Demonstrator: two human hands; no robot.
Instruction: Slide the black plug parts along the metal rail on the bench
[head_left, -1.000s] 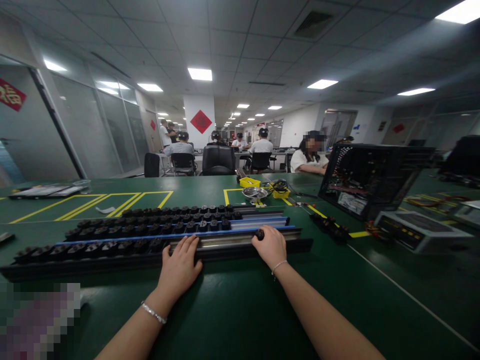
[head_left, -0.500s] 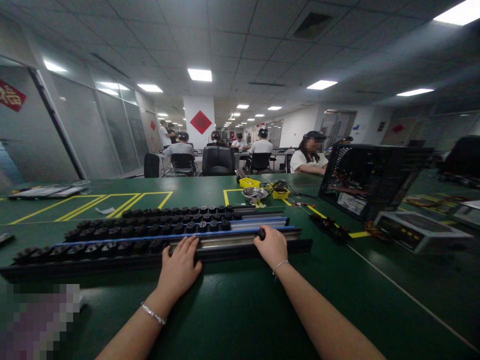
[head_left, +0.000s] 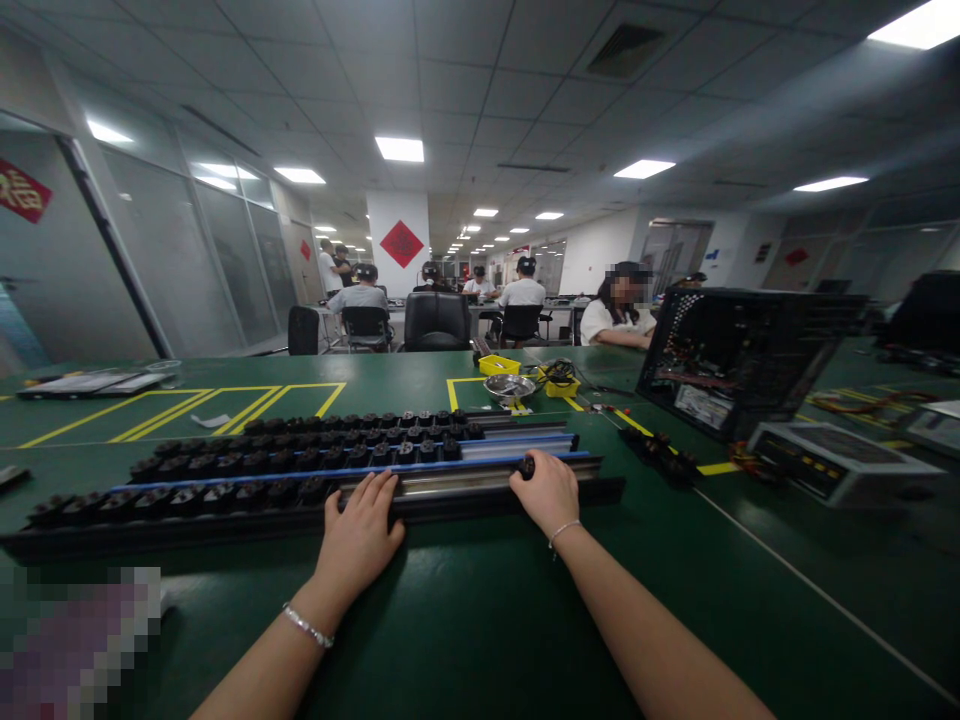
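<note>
My left hand lies over the front edge of the nearest long black rail, fingers stretched and thumb apart, beside the last of its black socket-like modules. Further right, my right hand is closed on a small black module at the bare, silvery stretch of that rail's channel. Its fingers hide most of the piece; I cannot tell whether it sits in the channel. Behind lie more rails with blue edges, carrying rows of similar black modules.
Several loose black modules lie right of the rails. An open computer case and a power supply stand beyond. A metal bowl and yellow bins are further back. A person sits across the table.
My right hand has shifted very slightly to the right with the black module. My left hand stays in the same place on the rail.
</note>
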